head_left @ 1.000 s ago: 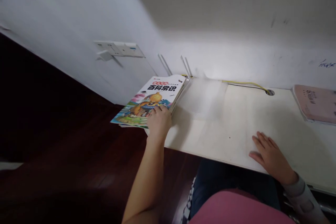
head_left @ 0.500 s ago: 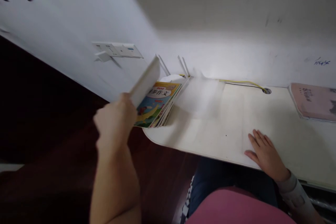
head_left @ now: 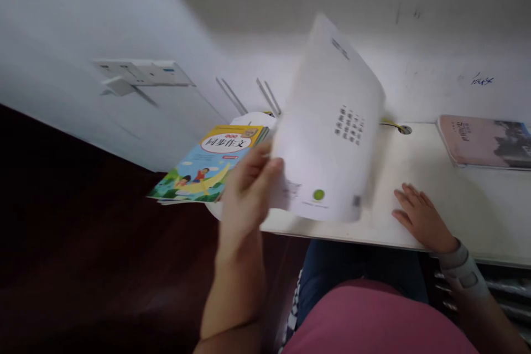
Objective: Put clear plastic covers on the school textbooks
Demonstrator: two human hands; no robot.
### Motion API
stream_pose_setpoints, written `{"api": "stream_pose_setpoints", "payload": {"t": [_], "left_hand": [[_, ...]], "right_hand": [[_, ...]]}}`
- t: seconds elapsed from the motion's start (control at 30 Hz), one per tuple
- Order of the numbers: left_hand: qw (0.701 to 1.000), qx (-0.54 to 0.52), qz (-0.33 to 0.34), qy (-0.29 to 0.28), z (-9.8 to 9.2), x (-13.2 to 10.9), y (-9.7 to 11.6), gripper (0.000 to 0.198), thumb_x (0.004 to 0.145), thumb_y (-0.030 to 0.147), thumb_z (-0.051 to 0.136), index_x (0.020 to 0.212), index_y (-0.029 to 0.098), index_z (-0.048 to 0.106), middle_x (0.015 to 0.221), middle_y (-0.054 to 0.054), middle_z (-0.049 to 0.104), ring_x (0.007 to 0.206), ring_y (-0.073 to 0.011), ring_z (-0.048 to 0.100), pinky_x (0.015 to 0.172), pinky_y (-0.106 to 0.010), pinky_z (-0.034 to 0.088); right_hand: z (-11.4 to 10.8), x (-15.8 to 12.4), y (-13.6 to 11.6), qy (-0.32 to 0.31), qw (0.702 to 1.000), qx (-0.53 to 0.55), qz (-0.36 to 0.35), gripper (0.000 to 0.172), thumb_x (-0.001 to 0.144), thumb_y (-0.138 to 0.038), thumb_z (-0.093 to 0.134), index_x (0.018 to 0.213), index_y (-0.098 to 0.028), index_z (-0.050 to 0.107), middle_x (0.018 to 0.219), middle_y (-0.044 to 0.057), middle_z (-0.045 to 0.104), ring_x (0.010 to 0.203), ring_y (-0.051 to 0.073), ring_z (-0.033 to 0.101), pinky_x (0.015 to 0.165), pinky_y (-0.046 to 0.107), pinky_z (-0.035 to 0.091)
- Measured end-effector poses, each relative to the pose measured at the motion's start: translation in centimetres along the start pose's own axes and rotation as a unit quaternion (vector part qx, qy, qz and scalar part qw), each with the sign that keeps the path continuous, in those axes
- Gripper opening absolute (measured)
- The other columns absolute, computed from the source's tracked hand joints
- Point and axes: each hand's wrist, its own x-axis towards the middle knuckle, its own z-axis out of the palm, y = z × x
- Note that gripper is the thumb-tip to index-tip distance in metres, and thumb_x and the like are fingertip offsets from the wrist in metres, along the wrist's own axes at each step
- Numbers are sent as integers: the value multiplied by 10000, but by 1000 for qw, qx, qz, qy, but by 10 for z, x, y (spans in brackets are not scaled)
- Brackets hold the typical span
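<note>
My left hand point(head_left: 253, 188) is closed on the left edge of a white book point(head_left: 323, 121), thumb on the near face. The book is held raised and tilted above the white desk point(head_left: 398, 160), and its plain side with columns of dark characters and a green round mark faces me. Left of that hand lies a stack of books, topped by a yellow and blue book point(head_left: 199, 166) with a cartoon cover. The stack juts past the desk's left end. My right hand point(head_left: 423, 218) rests palm down on the desk, fingers stretched, holding nothing.
A pink-covered book point(head_left: 481, 141) lies at the right against the wall. A cable hole point(head_left: 405, 129) with a yellow cable is at the desk's back. On the left wall are sockets point(head_left: 145, 73) with a white plug point(head_left: 118, 86). A white router-like device with antennas point(head_left: 267, 97) stands behind the stack.
My left hand has moved right with the white book, from over the stack to above the desk. The stack's top cover now shows more fully. My right hand stays on the desk.
</note>
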Motion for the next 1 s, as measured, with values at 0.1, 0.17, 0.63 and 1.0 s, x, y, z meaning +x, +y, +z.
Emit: {"api": "stream_pose_setpoints", "payload": {"t": [0.1,0.17,0.63,1.0], "left_hand": [[976,-130,-127,-117,35,-8,-39,438,732,367,608,1119,162,600,712,-19,674,546,-129,597,478,-215,449],[961,-140,-180,-158,50,-15,-67,480,747,391,585,1162,150,573,711,-23,681,534,-139,601,489,-233,454],[966,176,-78,-171,55,-45,-132,310,842,276,429,1093,170,577,1196,-113,621,1353,-242,338,1075,-406,313],[980,150,-88,-94,-1,-15,-157,350,815,317,427,1073,142,586,1247,-143,601,1401,-225,203,1119,-412,215]], "right_hand": [[4,-9,11,5,999,-26,31,438,952,-339,323,1270,-102,507,1379,191,465,1285,285,413,997,446,375],[7,-15,17,8,998,-39,46,418,954,-301,308,1262,-110,516,1369,184,479,1265,275,440,988,437,386],[12,-23,20,15,996,-64,57,406,949,-274,333,1277,-112,511,1359,167,495,1246,267,461,1010,426,368],[16,-26,25,20,997,-64,45,413,944,-287,333,1283,-117,495,1354,171,496,1245,262,459,1003,426,378]]}}
